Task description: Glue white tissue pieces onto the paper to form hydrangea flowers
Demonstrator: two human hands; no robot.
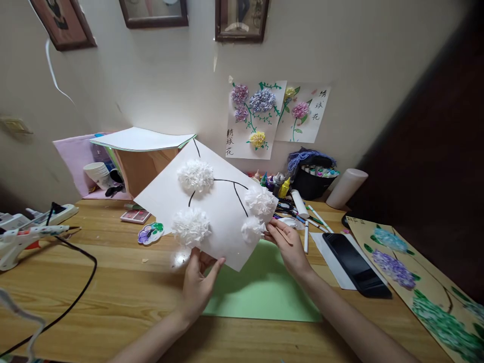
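Observation:
A white sheet of paper (223,227) is held up, tilted, above the table between my two hands. Several white ruffled paper flowers (195,176) stand out from it, joined in part by thin black drawn stems. My left hand (200,277) grips the lower left edge, thumb in front and the other fingers behind. At the right corner, beside a smaller flower, my right hand (289,244) pinches the sheet, its fingertips partly behind it. Underneath, a light green sheet (260,292) lies flat on the table.
A glue gun (30,237) with its black cord lies at left. Near it is a paint palette (150,233). A black phone (355,262), pens, paint bottles and a flower picture (408,267) are at right. Flower pictures hang on the wall.

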